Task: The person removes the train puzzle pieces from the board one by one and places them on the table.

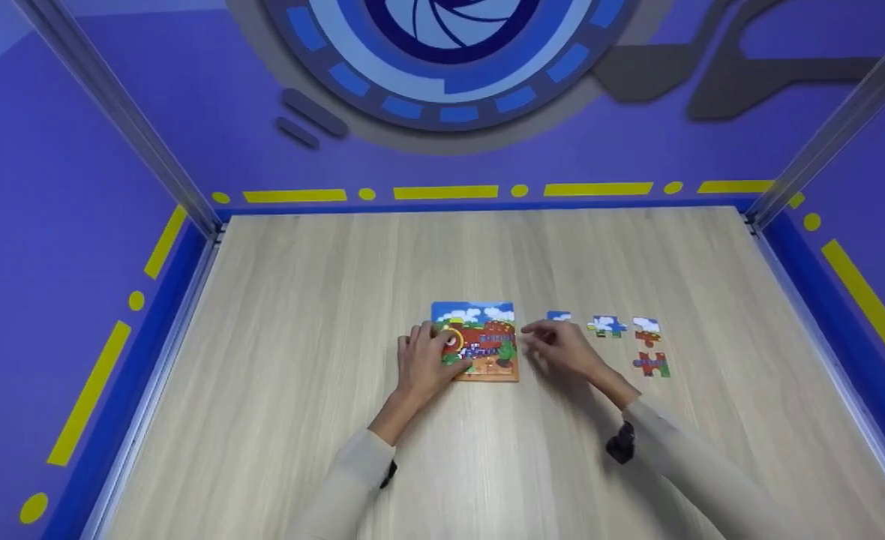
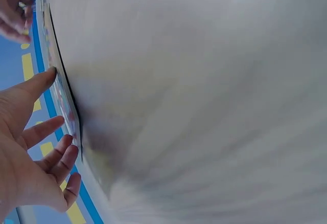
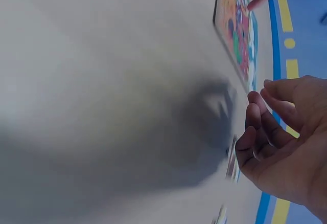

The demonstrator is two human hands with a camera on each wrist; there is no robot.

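A square picture puzzle [image 1: 496,313] lies flat on the table, showing blue sky, white clouds, a red shape and brown ground. My left hand [image 1: 421,364] rests on its left side with spread fingers, the thumb near the lower edge; the left wrist view shows this hand [image 2: 30,147] along the board's edge. Just right of the puzzle hovers my right hand [image 1: 566,349], fingers loosely bent, with nothing visible between thumb and forefinger in the right wrist view. Beyond that hand lies a blue-and-white jigsaw piece [image 1: 559,315], partly hidden by it.
Right of my right hand lie more loose jigsaw pieces: a cloud piece [image 1: 607,325], a cloud-and-red piece [image 1: 646,328] and a red-and-green piece [image 1: 652,364]. The wooden table [image 1: 300,300] is bordered by blue-purple panels [image 1: 442,169] at the back and sides.
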